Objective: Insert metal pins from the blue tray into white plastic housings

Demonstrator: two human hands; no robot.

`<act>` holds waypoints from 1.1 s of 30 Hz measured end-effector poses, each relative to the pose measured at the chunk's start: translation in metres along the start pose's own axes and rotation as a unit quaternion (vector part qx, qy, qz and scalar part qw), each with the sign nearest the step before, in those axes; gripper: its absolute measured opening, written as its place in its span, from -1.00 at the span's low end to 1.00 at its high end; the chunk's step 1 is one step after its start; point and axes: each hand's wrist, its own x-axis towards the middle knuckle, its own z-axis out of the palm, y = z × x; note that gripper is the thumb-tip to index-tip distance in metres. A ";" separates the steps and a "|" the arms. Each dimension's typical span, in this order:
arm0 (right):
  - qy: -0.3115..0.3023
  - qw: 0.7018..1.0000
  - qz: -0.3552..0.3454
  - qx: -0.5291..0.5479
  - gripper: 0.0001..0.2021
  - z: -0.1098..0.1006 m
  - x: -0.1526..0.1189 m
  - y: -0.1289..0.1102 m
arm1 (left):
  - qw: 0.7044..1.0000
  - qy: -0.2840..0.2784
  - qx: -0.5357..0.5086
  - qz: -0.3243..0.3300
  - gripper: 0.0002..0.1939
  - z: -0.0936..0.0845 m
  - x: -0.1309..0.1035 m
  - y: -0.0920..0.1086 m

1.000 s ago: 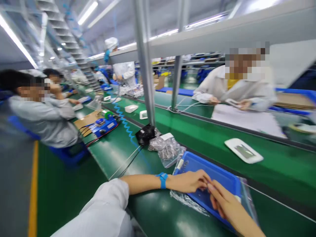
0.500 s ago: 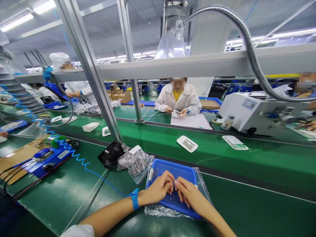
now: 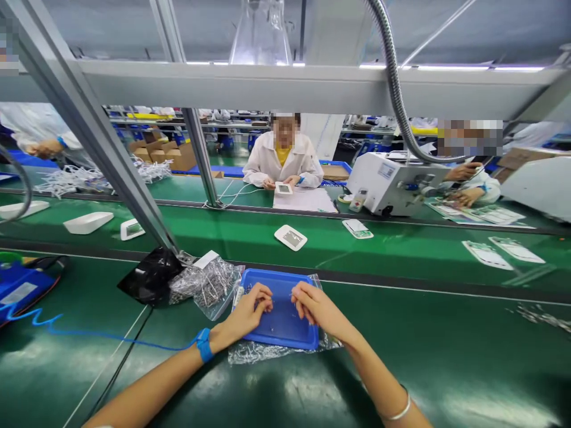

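Over the left part of a shallow blue tray [image 3: 281, 333] is my left hand [image 3: 250, 308], fingers curled and pressed together; whatever they hold is too small to make out. A blue strap circles that wrist. My right hand [image 3: 316, 304] hovers over the tray's right side, apart from the left, its fingers pinched with something I cannot make out. A few tiny bits lie on the tray floor. Under the tray is a clear plastic bag [image 3: 263, 354]. Just left of it sits a clear bag of small metal parts [image 3: 218, 282] beside a black bag [image 3: 149, 278].
Beyond the bench runs a green conveyor [image 3: 232, 229] carrying a white device housing [image 3: 291, 237] and circuit boards [image 3: 357, 229]. A co-worker [image 3: 283, 157] sits opposite. A metal post [image 3: 102, 137] rises at left. Loose metal parts [image 3: 542, 315] lie far right.
My hands, which met over the tray, have moved apart to its left and right sides. The view has turned to the right, and the housing on the conveyor appears further left.
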 end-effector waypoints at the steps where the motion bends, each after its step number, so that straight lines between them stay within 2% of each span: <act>1: 0.013 1.000 -0.004 -0.010 -0.65 -0.002 0.000 -0.002 | 1.000 0.004 0.015 0.002 -0.83 -0.002 0.001 0.000; 7: 0.044 0.990 0.001 -0.136 -0.77 0.000 -0.001 -0.002 | 0.996 -0.003 0.081 0.022 -0.59 -0.006 0.000 0.011; 11: 0.045 0.976 0.017 -0.211 -0.86 0.012 -0.009 -0.005 | 0.995 -0.035 0.079 0.041 -0.66 0.002 -0.008 0.015; 15: 0.038 0.961 0.051 -0.269 -0.90 0.025 -0.031 -0.004 | 0.994 -0.057 0.072 0.062 -0.70 0.011 -0.020 0.018; 18: 0.049 0.968 0.050 -0.242 -0.88 0.035 -0.054 0.004 | 0.987 -0.095 0.081 0.100 -0.71 0.013 -0.033 0.021; 23: 0.020 0.986 0.085 -0.143 -0.81 0.048 -0.086 0.015 | 0.955 -0.208 0.114 0.177 -0.59 0.015 -0.055 0.024; 25: 0.008 0.988 0.095 -0.119 -0.81 0.049 -0.090 0.015 | 0.945 -0.220 0.145 0.195 -0.55 0.017 -0.059 0.023; 27: 0.021 0.989 0.098 -0.111 -0.79 0.047 -0.089 0.015 | 0.941 -0.207 0.176 0.200 -0.55 0.017 -0.056 0.021; 29: 0.070 0.985 0.086 -0.136 -0.79 0.044 -0.082 0.016 | 0.949 -0.163 0.205 0.177 -0.58 0.009 -0.047 0.020; 33: 0.160 0.960 0.056 -0.222 -0.83 0.038 -0.065 0.026 | 0.954 -0.045 0.287 0.079 -0.62 -0.028 -0.019 0.018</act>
